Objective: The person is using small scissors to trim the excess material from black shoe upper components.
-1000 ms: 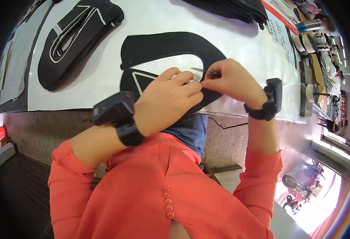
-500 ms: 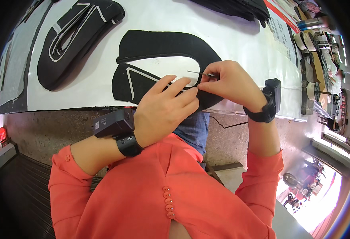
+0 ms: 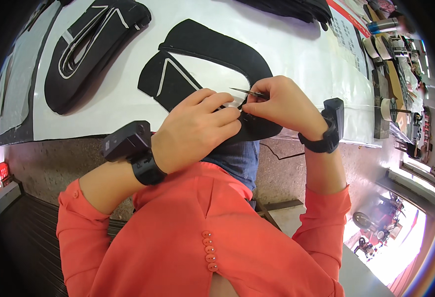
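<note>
A black U-shaped fabric piece (image 3: 212,42) lies on the table before me, its curve towards the right and its near edge over the table's front. White strip (image 3: 163,76) lines its lower arm. My left hand (image 3: 197,126) rests on that arm, fingers stretched out and fingertips at the inner curve; its thumb is hidden. At the curve, my right hand (image 3: 276,101) is closed, with a slim pointed metal tool (image 3: 244,91) between its fingers, tip pointing left. Thumb and fingertip of this hand meet close to the white strip; whether they also pinch it I cannot tell.
A stack of similar black pieces with white strip (image 3: 91,59) lies at the left of the white table (image 3: 306,74). Black fabric (image 3: 296,10) is at the far edge. Rolls (image 3: 383,47) and a spool (image 3: 388,110) stand along the right side.
The black piece has turned clockwise, its left end swinging up and away from me. My left hand has shifted slightly left with it; my right hand has moved a little left, still holding the tool.
</note>
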Demonstrator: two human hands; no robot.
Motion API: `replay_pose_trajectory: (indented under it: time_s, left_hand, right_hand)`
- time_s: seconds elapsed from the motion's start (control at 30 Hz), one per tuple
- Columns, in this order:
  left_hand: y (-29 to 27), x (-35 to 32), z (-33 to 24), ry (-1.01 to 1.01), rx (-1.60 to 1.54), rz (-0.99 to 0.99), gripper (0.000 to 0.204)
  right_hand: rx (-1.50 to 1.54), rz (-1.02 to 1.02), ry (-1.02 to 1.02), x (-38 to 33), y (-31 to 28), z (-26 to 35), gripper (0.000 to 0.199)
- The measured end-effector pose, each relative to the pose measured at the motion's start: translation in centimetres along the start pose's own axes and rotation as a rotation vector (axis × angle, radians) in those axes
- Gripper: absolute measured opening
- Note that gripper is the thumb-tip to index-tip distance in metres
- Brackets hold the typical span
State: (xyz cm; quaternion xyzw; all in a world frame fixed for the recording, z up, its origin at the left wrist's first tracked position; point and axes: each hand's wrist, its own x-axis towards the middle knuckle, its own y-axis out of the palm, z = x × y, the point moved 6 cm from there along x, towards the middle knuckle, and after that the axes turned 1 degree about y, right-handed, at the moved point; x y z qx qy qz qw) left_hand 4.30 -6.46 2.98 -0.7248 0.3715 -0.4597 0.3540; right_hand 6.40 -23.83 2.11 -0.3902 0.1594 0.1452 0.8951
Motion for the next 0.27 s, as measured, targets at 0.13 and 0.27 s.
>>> replay_pose_trajectory:
  time_s: [0.13,0.27]
  left_hand:
    - [0.18,0.00,-0.33,-0.033,0.016,-0.052,0.018]
    - [-0.07,-0.27,0.41,-0.009,-0.045,-0.008,0.022]
  right_hand:
    - [0.012,-0.007,-0.073,0.42,-0.67,-0.37,0.028]
    - [-0.025,-0.003,-0.025,0.53,-0.93,-0.40,0.028]
